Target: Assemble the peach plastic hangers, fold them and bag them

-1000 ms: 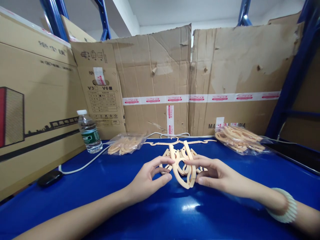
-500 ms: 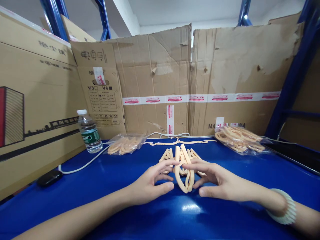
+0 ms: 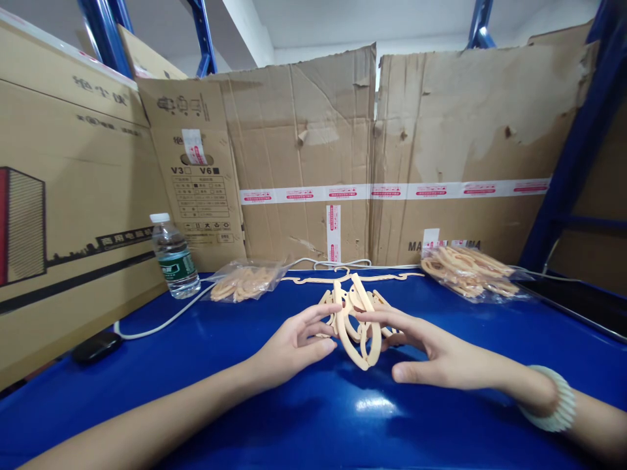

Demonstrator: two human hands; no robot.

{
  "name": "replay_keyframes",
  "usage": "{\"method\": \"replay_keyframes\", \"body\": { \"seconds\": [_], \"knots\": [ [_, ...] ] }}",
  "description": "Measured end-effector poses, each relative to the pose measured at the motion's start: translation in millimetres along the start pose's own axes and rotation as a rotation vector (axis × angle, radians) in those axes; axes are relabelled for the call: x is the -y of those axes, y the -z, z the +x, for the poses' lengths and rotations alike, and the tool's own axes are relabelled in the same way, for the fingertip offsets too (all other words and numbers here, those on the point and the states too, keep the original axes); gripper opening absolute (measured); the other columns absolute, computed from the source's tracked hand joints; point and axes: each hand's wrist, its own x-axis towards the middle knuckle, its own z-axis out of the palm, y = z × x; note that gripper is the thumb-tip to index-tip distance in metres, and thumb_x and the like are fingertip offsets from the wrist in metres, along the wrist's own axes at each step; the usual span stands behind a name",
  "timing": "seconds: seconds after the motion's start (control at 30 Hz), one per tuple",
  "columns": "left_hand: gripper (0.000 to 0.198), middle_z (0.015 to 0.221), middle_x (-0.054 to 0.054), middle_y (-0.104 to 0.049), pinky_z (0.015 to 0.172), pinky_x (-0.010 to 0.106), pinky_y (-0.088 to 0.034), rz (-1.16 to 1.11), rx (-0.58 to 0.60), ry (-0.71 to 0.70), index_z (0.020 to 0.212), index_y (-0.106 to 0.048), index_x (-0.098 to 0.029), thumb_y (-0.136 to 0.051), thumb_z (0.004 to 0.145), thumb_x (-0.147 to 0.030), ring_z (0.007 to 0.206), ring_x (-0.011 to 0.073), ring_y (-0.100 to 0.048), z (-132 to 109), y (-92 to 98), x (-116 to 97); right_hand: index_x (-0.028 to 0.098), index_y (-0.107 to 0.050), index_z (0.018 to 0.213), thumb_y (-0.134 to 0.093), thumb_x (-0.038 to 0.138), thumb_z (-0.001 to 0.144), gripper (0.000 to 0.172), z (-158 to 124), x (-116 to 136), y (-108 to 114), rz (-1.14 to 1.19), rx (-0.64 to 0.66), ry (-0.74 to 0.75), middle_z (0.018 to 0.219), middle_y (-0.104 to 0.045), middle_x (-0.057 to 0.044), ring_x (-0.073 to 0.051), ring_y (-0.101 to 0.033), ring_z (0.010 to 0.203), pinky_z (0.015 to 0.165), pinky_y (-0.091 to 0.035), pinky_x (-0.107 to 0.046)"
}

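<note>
A cream folding clothes hanger (image 3: 375, 339), folded into a narrow loop, is held upright between my two hands, just above the blue table. My left hand (image 3: 298, 339) has its fingertips against the hanger's left arm, with the thumb stretched out below and apart from it. My right hand (image 3: 431, 346) reaches its index finger across the right arm; other fingers curl behind, partly hidden, and the thumb stays apart. Behind it, more folded hangers (image 3: 382, 301) lie on the table, mostly covered by the held one and my fingers. An unfolded hanger (image 3: 318, 281) lies farther back.
Bags of hangers lie at the left (image 3: 247, 281) and right (image 3: 470, 271). A water bottle (image 3: 176, 261), a white cable (image 3: 161, 329) and a black device (image 3: 96, 348) are on the left. Cardboard sheets (image 3: 304, 150) wall the back; a dark flat panel (image 3: 582, 300) lies right.
The held hanger's two arms have spread apart at the top, the left one shifting left. The hanger has risen slightly. Both hands remain beside it.
</note>
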Motion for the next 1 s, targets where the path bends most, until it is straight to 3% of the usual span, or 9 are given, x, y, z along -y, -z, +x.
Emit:
{"method": "replay_keyframes", "body": {
  "seconds": [0.17, 0.4, 0.57, 0.63, 0.7, 0.77, 0.87, 1.0],
  "knots": [
    [0.055, 0.12, 0.012, -0.061, 0.104, 0.044, -0.04, 0.041, 0.048, 0.008, 0.136, -0.042, -0.021, -0.064, 0.087, -0.033, 0.117, 0.0244, -0.055, -2.0, -2.6, -4.6, 0.033, -0.04, 0.143, -0.065, 0.036, 0.088, 0.061, -1.9, -0.5, 1.0, -0.011, 0.051, -0.015, 0.152, -0.035, -0.005, -0.027, -0.035, 0.137, 0.109, -0.037, -0.047],
    [0.052, 0.142, 0.011, -0.044, 0.105, 0.045, -0.041, 0.158, 0.112, -0.088, 0.136, -0.043, -0.027, -0.062, 0.088, -0.026, 0.129, 0.0261, -0.046, -5.0, -5.2, -6.1, 0.031, -0.049, 0.137, -0.064, 0.04, 0.088, 0.052, -3.2, 0.2, 1.0, 0.092, 0.063, -0.04, 0.147, -0.044, -0.007, -0.026, -0.051, 0.123, 0.096, -0.048, -0.042],
    [0.038, 0.153, 0.009, -0.029, 0.105, 0.045, -0.04, 0.182, 0.128, -0.078, 0.121, -0.05, -0.026, -0.063, 0.086, -0.02, 0.138, 0.0273, -0.033, -7.5, -4.3, -10.0, 0.028, -0.057, 0.132, -0.065, 0.041, 0.087, 0.047, 0.7, 5.3, 7.0, 0.194, 0.038, -0.098, 0.142, -0.049, -0.008, -0.026, -0.055, 0.119, 0.096, -0.048, -0.039],
    [0.032, 0.155, 0.009, -0.025, 0.105, 0.044, -0.039, 0.184, 0.093, -0.081, 0.115, -0.052, -0.026, -0.063, 0.086, -0.02, 0.139, 0.0276, -0.032, -7.3, -2.5, -11.0, 0.024, -0.061, 0.127, -0.065, 0.043, 0.087, 0.045, 2.3, 6.4, 15.6, 0.173, -0.042, -0.116, 0.128, -0.06, -0.009, -0.023, -0.062, 0.107, 0.089, -0.052, -0.035],
    [0.029, 0.154, 0.01, -0.026, 0.103, 0.044, -0.04, 0.189, 0.055, -0.078, 0.113, -0.052, -0.025, -0.062, 0.086, -0.02, 0.134, 0.0276, -0.038, -6.9, -0.4, -10.9, 0.02, -0.067, 0.118, -0.064, 0.048, 0.086, 0.043, 2.4, 5.1, 27.7, 0.115, -0.161, -0.16, 0.099, -0.07, -0.007, -0.018, -0.066, 0.081, 0.073, -0.055, -0.031],
    [0.028, 0.152, 0.011, -0.028, 0.1, 0.044, -0.041, 0.192, 0.032, -0.078, 0.112, -0.052, -0.024, -0.062, 0.086, -0.021, 0.131, 0.0273, -0.041, -6.5, 1.0, -9.9, 0.018, -0.069, 0.107, -0.063, 0.054, 0.084, 0.044, 0.6, 1.4, 41.3, 0.041, -0.268, -0.218, 0.076, -0.067, -0.003, -0.015, -0.061, 0.062, 0.058, -0.052, -0.027],
    [0.028, 0.15, 0.012, -0.03, 0.098, 0.043, -0.042, 0.201, 0.024, -0.08, 0.11, -0.051, -0.024, -0.062, 0.084, -0.021, 0.129, 0.0273, -0.042, -6.1, 1.5, -8.6, 0.018, -0.069, 0.093, -0.064, 0.059, 0.079, 0.044, -4.0, -6.7, 58.8, -0.1, -0.341, -0.299, 0.068, -0.062, -0.001, -0.012, -0.054, 0.053, 0.046, -0.043, -0.023],
    [0.028, 0.143, 0.012, -0.037, 0.096, 0.042, -0.043, 0.218, -0.013, -0.058, 0.109, -0.05, -0.023, -0.061, 0.084, -0.021, 0.125, 0.0266, -0.045, -4.9, 1.6, -7.9, 0.019, -0.063, 0.079, -0.06, 0.065, 0.077, 0.046, -8.1, -15.5, 68.8, -0.274, -0.304, -0.427, 0.059, -0.05, 0.002, -0.012, -0.047, 0.047, 0.039, -0.035, -0.023]
  ]
}}
